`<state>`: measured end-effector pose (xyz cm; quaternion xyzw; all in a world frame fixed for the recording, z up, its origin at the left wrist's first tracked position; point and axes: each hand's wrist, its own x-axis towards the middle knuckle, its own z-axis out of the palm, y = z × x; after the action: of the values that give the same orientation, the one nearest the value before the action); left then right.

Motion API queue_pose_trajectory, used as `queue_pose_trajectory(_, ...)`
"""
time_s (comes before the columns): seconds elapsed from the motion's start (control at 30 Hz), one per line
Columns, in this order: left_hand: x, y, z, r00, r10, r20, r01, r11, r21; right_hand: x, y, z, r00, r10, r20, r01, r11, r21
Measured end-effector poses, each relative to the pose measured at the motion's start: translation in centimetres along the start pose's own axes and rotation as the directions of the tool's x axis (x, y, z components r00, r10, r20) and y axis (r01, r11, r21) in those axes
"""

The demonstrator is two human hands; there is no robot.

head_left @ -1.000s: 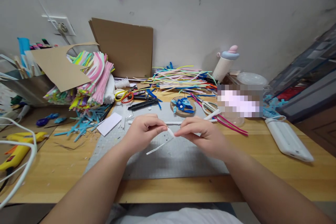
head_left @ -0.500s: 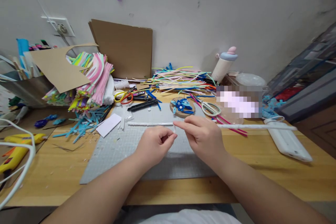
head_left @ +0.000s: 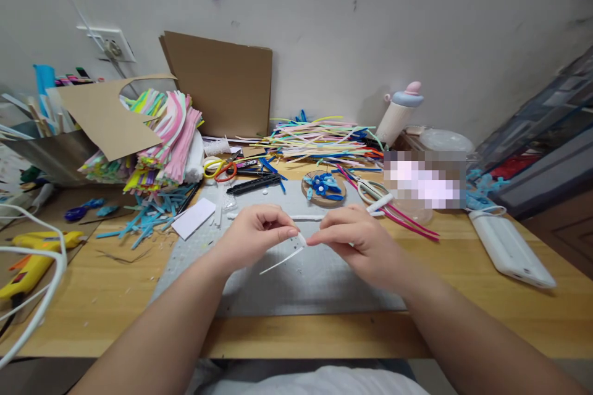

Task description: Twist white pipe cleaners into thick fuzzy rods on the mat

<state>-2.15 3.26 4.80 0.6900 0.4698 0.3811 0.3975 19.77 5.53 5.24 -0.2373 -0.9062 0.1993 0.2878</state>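
Over the grey cutting mat [head_left: 278, 296], my left hand [head_left: 262, 231] pinches a white pipe cleaner [head_left: 302, 241] between thumb and index finger. It bends at the fingertips, and a thin tail slants down to the left. My right hand [head_left: 359, 241] is closed, its fingertips on the same bend from the right. Behind my hands a white wrapped rod [head_left: 308, 217] lies across the mat. To the right of my right hand a thick white end [head_left: 380, 203] shows; whether it belongs to that rod is hidden. A wooden disc with blue fuzzy flowers [head_left: 323, 186] sits just beyond.
Scissors [head_left: 221, 169], a black pen-like tool [head_left: 254, 185] and a white card [head_left: 193, 218] lie left. Pipe cleaners [head_left: 324, 139] are heaped at the back. White-handled scissors [head_left: 373, 194] and a white device [head_left: 512, 250] are right; a yellow glue gun [head_left: 37, 262] is far left.
My left hand has moved slightly left and the pipe cleaner's thin tail now shows below it. The long white length that stretched right past my right hand has shrunk to a short end.
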Motion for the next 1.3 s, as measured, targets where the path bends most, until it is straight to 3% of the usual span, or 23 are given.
queue_pose_trajectory(0.13,0.1,-0.7,0.7,0.997,-0.052,0.06,0.066,0.966,-0.25,-0.1,-0.3,-0.1,0.997,0.071,-0.037,-0.057,0.955,0.29)
queue_pose_trajectory(0.23,0.1,-0.9,1.9,0.999,-0.048,0.001,0.046,0.958,-0.283,-0.2,-0.4,0.4,0.98,0.139,-0.139,-0.078,0.923,0.376)
queue_pose_trajectory(0.33,0.0,-0.7,3.1,0.995,-0.069,-0.074,0.05,0.973,-0.227,-0.3,-0.4,0.9,0.955,0.181,-0.233,-0.113,0.954,0.279)
queue_pose_trajectory(0.47,-0.3,-0.6,4.3,0.976,-0.135,-0.169,0.113,0.984,-0.136,-0.4,-0.3,1.5,0.945,0.168,-0.281,-0.191,0.98,-0.057)
queue_pose_trajectory(0.6,-0.7,-0.7,4.6,0.969,0.021,-0.245,0.032,0.978,0.208,-0.4,-0.2,1.8,0.96,0.163,-0.228,-0.237,0.907,-0.349)
queue_pose_trajectory(0.67,-0.8,-0.5,4.3,0.962,0.122,-0.246,-0.025,0.931,0.364,-0.4,-0.3,1.8,0.965,0.164,-0.203,-0.238,0.873,-0.425)
queue_pose_trajectory(0.77,-0.8,-0.1,3.5,0.954,0.184,-0.236,-0.052,0.88,0.473,-0.5,-0.4,1.7,0.976,0.163,-0.148,-0.214,0.852,-0.478)
queue_pose_trajectory(0.9,-0.3,0.1,1.9,0.975,0.135,-0.178,-0.049,0.906,0.42,-0.4,-0.2,1.4,0.988,0.152,-0.031,-0.152,0.905,-0.398)
queue_pose_trajectory(1.0,0.0,-0.2,0.7,0.995,-0.092,-0.024,0.095,0.981,0.169,-0.2,-0.2,1.0,0.988,0.149,0.048,-0.136,0.968,-0.211)
queue_pose_trajectory(1.1,0.1,-0.4,0.2,0.968,-0.209,0.138,0.221,0.972,-0.077,-0.1,-0.3,0.7,0.981,0.17,0.095,-0.163,0.984,-0.073)
queue_pose_trajectory(1.17,0.0,-0.3,0.2,0.975,-0.173,0.14,0.186,0.979,-0.088,-0.1,-0.3,0.7,0.974,0.202,0.102,-0.198,0.979,-0.05)
queue_pose_trajectory(1.3,-0.2,-0.1,0.6,0.999,0.04,0.023,-0.044,0.97,0.238,-0.1,-0.3,0.9,0.953,0.283,0.105,-0.275,0.958,-0.083)
